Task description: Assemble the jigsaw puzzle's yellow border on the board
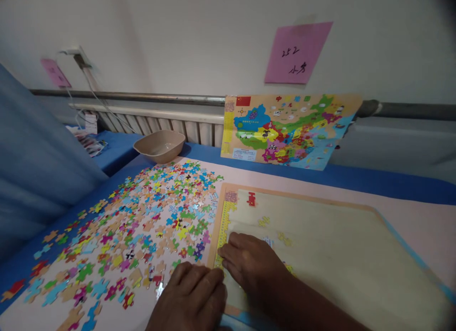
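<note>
- The left edge of the wooden puzzle board [219, 231] is touched by both hands near its corner closest to the viewer; that edge runs away from the viewer, towards the wall.
- The right hand [249, 262] is laid further onto the board, with its fingers [228, 250] together beside the yellow printed strip [224, 226].
- The left hand [188, 297] is held just below it and nearer the loose pieces, its fingers also together. Whether anything is held under either hand cannot be told.
- A pale cream sheet [331, 260] covers most of the board. A red puzzle piece [251, 198] and small yellow puzzle pieces [264, 221] are lying on it, up and to the right of the hands.
- To the left of the board, loose jigsaw pieces [156, 226] are spread across the pink table [409, 226], reaching its blue left edge.
- Beyond the table's far edge, a beige bowl [159, 146] is placed near a finished map puzzle [290, 131], which is propped against a wall rail [409, 111].
</note>
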Demonstrator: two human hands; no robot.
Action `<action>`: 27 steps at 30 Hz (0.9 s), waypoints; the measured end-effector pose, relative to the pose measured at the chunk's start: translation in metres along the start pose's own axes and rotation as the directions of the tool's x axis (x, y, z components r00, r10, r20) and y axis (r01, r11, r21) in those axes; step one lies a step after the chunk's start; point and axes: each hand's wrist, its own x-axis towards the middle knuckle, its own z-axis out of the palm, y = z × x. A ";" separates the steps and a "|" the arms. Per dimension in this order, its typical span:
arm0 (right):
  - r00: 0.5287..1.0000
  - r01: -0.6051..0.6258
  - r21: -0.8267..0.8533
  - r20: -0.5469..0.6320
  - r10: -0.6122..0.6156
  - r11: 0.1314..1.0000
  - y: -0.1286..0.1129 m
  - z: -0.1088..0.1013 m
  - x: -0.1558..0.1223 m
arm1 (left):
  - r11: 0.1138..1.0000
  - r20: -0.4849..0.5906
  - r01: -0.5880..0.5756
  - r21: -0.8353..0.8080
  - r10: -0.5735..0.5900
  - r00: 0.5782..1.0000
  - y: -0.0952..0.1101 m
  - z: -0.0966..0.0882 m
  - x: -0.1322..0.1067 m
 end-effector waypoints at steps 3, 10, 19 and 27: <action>1.000 0.016 0.017 0.009 -0.016 1.000 -0.001 -0.002 0.000 | 0.997 0.085 -0.021 0.080 0.014 0.996 -0.005 -0.005 -0.003; 1.000 0.012 0.008 -0.004 -0.012 1.000 -0.002 -0.002 -0.002 | 0.999 0.075 0.026 0.031 -0.028 0.997 0.001 0.001 -0.009; 1.000 0.011 0.026 -0.023 -0.011 1.000 0.000 0.005 -0.003 | 0.925 0.191 0.245 -0.291 -0.194 0.962 -0.002 0.008 -0.003; 0.995 0.037 0.031 -0.098 -0.034 0.999 0.000 0.006 -0.002 | 0.941 0.179 0.226 -0.250 -0.185 0.966 -0.002 0.008 -0.002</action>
